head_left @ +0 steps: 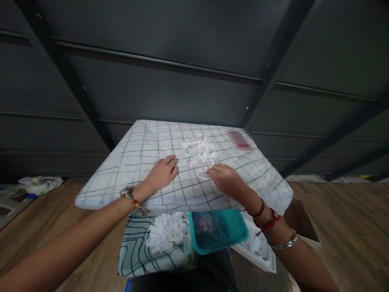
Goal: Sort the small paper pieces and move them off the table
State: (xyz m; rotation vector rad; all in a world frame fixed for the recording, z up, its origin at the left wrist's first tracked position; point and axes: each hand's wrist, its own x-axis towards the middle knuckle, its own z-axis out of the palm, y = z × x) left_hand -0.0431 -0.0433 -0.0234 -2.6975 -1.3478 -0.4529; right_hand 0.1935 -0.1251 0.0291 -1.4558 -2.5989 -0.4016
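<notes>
My right hand (226, 178) is closed in a pinch at the edge of a small see-through pinkish piece (203, 175), which lies low over the white checked cloth. On the cloth to its left rests my left hand (164, 171), fingers curled. Something small and dark (174, 165) shows between its thumb and fingers; its kind is unclear. Just beyond both hands spreads a loose heap of small white paper pieces (200, 149) with faint pink marks.
The cloth-covered table (142, 162) stands against a dark panelled wall (164, 85). A blurred-out flat reddish item (240, 139) lies at its back right. Below the front edge are a teal tub (240, 227), another heap of white pieces (167, 233) and a white box (261, 261).
</notes>
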